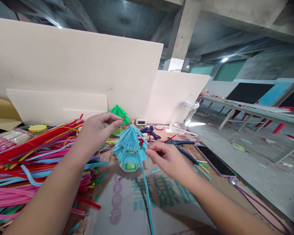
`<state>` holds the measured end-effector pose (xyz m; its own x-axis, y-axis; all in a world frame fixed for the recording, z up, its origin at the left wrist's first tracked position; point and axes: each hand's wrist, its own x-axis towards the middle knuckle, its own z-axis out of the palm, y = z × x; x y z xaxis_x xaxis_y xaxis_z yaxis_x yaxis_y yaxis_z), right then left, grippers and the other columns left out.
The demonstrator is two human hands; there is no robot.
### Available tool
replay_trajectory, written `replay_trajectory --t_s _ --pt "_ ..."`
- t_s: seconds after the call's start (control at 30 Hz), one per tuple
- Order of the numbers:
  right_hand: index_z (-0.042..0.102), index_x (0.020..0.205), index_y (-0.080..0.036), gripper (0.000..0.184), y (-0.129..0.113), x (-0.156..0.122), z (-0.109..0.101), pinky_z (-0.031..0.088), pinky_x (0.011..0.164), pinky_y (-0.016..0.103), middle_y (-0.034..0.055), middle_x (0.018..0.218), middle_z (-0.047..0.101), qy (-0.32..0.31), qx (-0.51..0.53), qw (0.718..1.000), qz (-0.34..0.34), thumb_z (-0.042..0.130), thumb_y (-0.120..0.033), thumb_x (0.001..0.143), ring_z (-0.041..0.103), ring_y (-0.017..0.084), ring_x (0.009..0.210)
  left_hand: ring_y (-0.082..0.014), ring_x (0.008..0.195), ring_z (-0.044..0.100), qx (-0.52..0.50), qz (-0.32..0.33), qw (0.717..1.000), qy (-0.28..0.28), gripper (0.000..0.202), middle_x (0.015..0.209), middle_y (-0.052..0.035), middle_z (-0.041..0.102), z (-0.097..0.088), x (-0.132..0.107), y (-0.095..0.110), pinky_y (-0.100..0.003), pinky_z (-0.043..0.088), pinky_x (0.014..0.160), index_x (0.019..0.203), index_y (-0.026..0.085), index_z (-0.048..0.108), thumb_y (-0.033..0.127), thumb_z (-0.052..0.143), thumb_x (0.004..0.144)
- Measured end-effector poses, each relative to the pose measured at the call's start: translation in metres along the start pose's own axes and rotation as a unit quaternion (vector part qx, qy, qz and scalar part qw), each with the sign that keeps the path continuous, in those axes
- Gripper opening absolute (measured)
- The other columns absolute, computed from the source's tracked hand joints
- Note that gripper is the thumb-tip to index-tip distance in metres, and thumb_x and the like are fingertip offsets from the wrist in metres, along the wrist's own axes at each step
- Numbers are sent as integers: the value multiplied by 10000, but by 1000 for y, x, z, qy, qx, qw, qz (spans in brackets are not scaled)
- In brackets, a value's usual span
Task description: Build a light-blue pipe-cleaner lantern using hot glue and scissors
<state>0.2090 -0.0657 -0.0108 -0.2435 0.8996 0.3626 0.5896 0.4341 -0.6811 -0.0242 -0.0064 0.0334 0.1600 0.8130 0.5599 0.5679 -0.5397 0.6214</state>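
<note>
A two-tiered pavilion (pixel 129 150) of light-blue pipe cleaners, with a pale peg at its tip and a green base, stands upright on a cardboard sheet. My left hand (pixel 99 130) is closed in a pinch up and left of the tip; whatever lies between its fingertips is too small to make out. At the right edge of the roof is my right hand (pixel 165 158), thumb and finger pinched together. I cannot tell what they grip. One long blue pipe cleaner (pixel 146 192) hangs from the roof and runs down toward me.
Bundles of coloured pipe cleaners (pixel 36 163) fill the left side. Behind are a green pavilion (pixel 117 111), a small clock (pixel 141 121) and a glue gun (pixel 150 131). Pliers (pixel 183 147), a phone (pixel 215 160) and a clear jar (pixel 186 117) lie or stand to the right.
</note>
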Motion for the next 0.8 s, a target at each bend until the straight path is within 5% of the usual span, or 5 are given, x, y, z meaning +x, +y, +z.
replay_trajectory --t_s 0.13,0.3,0.47,0.6,0.8 --pt "647 767 -185 228 -3 17 -10 356 547 240 -6 674 600 19 -7 999 -30 551 -333 911 490 114 596 -176 698 614 6 -18 1000 2 275 768 14 711 -1 0 1 -268 437 637 784 224 684 493 628 799" --pt "704 901 -184 129 -4 52 -20 413 631 249 24 858 691 56 -29 994 -89 590 -242 884 558 119 693 -202 690 608 77 -8 997 -8 464 674 -17 659 4 3 -6 -284 426 626 656 213 631 553 424 894" --pt "714 939 -188 138 3 67 -11 434 672 256 40 893 661 80 -37 983 -161 584 -181 893 573 130 757 -252 1039 618 59 41 997 -29 425 1185 -96 648 16 7 -20 -336 498 827 1171 195 624 467 509 866" --pt "716 1008 -185 196 12 63 -5 454 742 283 62 894 633 94 -90 962 -238 536 -169 931 583 159 841 -266 1137 595 43 35 994 -89 449 1226 -78 658 24 6 -20 -399 440 996 1158 217 666 526 475 894" --pt "717 1086 -183 262 24 59 -2 449 708 299 79 881 624 124 -149 933 -305 485 -186 963 566 173 824 -256 1097 634 -28 25 994 -104 467 1224 -68 681 34 3 -16 -384 481 963 1220 228 657 518 522 880"
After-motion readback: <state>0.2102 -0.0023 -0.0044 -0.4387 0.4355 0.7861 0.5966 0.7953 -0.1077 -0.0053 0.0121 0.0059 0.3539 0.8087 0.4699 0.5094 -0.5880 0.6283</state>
